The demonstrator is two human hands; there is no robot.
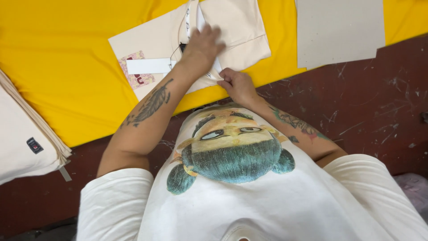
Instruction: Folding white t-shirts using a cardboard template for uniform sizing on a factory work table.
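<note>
**Two hands working a folded cream shirt**

The left hand (203, 47) is lying flat, fingers spread, pressing on the folded cream cotton T-shirt (187, 40). The right hand (236, 85) is pinching the shirt's near edge. A white paper hang tag (148, 66) is resting on the shirt. The shirt is lying on a yellow cloth (67, 58) covering a dark red scratched table (370, 107), with a grey cardboard sheet (339, 31) nearby and a stack of folded cream garments (22, 143) well apart.
</note>
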